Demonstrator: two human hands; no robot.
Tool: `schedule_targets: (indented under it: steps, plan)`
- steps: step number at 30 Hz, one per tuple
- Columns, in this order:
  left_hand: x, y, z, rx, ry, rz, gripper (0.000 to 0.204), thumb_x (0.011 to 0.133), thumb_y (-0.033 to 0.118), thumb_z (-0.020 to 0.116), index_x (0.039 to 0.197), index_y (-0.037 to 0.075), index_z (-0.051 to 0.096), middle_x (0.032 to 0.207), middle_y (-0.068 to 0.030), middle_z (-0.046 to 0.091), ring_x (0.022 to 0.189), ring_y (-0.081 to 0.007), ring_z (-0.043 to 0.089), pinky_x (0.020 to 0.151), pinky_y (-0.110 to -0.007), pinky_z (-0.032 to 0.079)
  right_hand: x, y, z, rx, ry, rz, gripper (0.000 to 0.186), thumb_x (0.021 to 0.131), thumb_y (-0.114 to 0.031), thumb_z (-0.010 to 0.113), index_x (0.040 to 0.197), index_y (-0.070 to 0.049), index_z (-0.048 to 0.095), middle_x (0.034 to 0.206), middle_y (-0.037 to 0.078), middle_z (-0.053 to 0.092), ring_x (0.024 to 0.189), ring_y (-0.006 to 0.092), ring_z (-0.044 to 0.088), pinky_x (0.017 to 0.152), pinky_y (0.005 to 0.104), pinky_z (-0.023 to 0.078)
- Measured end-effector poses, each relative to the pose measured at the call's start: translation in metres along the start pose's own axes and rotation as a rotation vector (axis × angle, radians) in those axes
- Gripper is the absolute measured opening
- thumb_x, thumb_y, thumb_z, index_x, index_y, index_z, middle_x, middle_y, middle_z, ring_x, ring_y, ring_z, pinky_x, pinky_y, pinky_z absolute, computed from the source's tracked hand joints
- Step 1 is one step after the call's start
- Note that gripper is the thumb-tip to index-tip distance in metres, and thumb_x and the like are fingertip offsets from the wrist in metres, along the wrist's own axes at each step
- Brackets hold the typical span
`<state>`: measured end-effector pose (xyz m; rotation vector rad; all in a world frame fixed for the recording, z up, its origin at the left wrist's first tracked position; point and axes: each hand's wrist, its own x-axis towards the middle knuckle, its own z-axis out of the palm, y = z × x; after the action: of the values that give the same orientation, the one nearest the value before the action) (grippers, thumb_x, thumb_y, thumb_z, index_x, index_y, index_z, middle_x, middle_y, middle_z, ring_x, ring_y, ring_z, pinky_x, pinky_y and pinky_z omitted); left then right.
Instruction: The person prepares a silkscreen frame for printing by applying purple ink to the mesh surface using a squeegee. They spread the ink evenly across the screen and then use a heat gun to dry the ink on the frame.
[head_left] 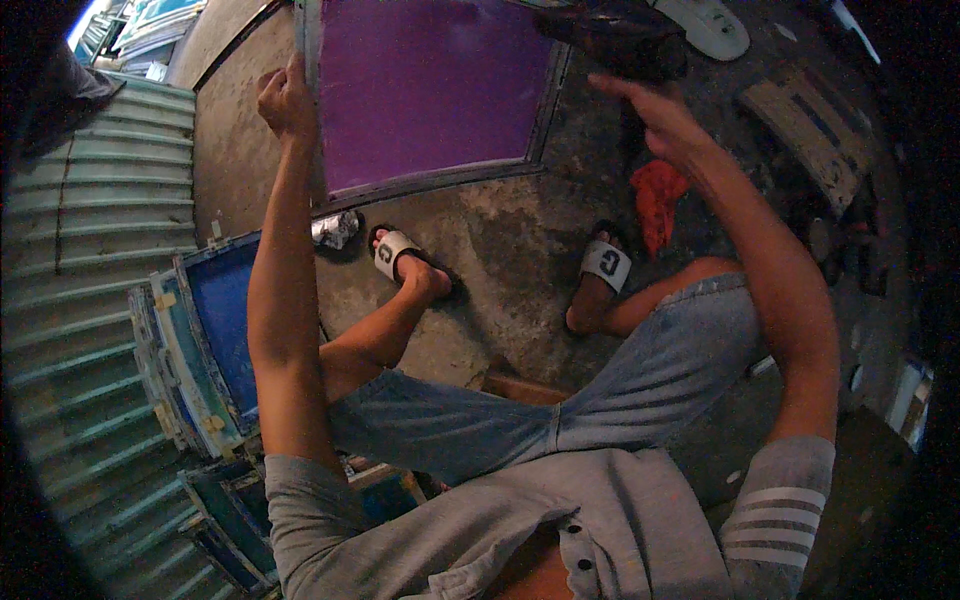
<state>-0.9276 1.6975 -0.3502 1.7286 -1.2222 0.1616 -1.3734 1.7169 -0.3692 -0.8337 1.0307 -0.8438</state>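
Note:
A framed screen with purple mesh (430, 95) stands in front of me, its lower edge near my feet. Along its left side, my left hand (287, 100) is closed with curled fingers on the frame's edge. My right hand (660, 118) is at the screen's lower right, closed on a dark hair dryer (625, 42) whose narrow end points at the mesh. One finger of that hand stretches out toward the screen. Shadow hides most of the dryer's handle. A red cloth (657, 200) lies just below my right wrist.
Several framed screens, one with blue mesh (228, 325), lean at my left by a corrugated metal sheet (100, 220). A crumpled silvery thing (335, 230) lies by my left foot. A pale sandal (705, 25) and a slotted board (810, 130) are at far right.

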Motion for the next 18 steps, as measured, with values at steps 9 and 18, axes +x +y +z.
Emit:
schedule_targets:
  steps: [9,18]
  plan:
    - [-0.003,0.007,0.000,0.003,-0.013,0.015,0.045,0.085,0.038,0.066,0.085,-0.006,0.072,0.098,-0.0196,0.065,0.091,-0.0311,0.061,0.083,-0.040,0.046,0.001,0.002,-0.002,-0.085,0.006,-0.142,0.052,0.078,-0.017,0.079,0.125,-0.007,0.059,0.123,0.005,0.060,0.113,0.0214,0.055,0.099,0.0378,0.043]
    - [0.003,-0.004,-0.002,0.041,-0.021,0.016,0.047,0.085,0.041,0.065,0.088,-0.005,0.073,0.099,-0.0198,0.065,0.090,-0.0322,0.063,0.084,-0.039,0.046,0.002,0.000,0.004,-0.076,0.005,-0.179,0.056,0.077,-0.020,0.080,0.127,-0.007,0.057,0.123,0.006,0.059,0.112,0.0225,0.055,0.098,0.0389,0.045]
